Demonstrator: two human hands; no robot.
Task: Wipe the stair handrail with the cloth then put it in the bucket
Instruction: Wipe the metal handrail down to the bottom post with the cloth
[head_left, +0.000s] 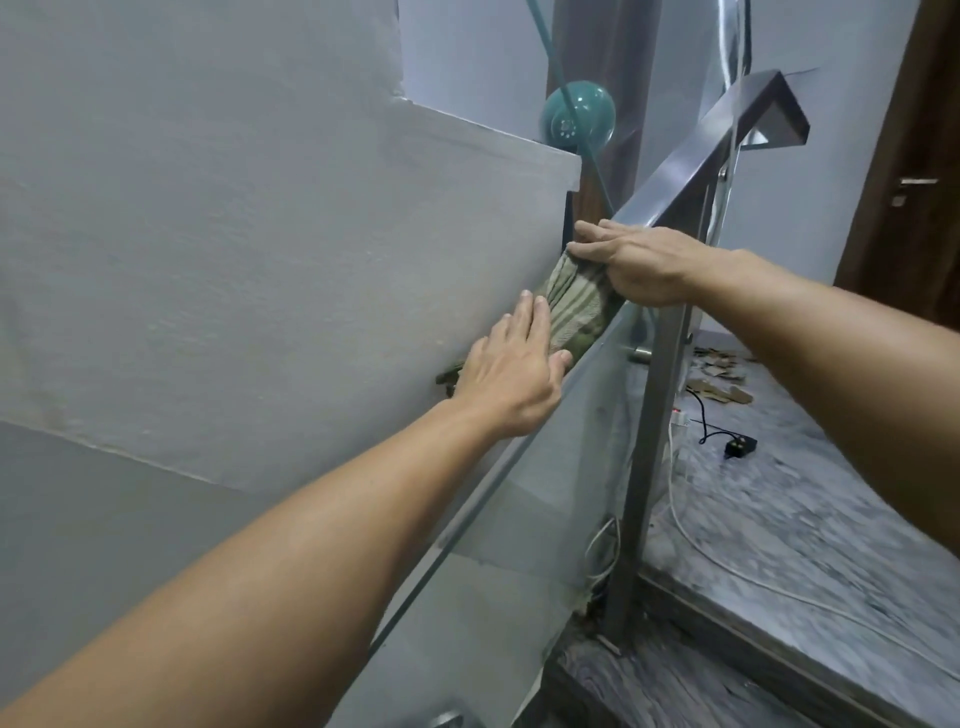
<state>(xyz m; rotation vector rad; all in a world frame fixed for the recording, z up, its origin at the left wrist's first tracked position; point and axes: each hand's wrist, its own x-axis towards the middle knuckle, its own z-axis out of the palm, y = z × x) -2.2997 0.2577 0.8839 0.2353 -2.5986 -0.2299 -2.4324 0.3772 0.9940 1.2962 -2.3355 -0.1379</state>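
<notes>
Cloth (569, 306) only partly visible: upper end under the right hand (644, 265), lower end behind the left hand (511, 371), a dark scrap poking out at the left hand's far side. Handrail (691, 161) section beneath cloth and hands hidden. Both forearms cut off by bottom and right picture edges. Floor (810, 499) blurred (scraps near the post unidentifiable). Door (914, 171) cropped at right edge. Metal object at bottom edge cut off, unidentifiable.
</notes>
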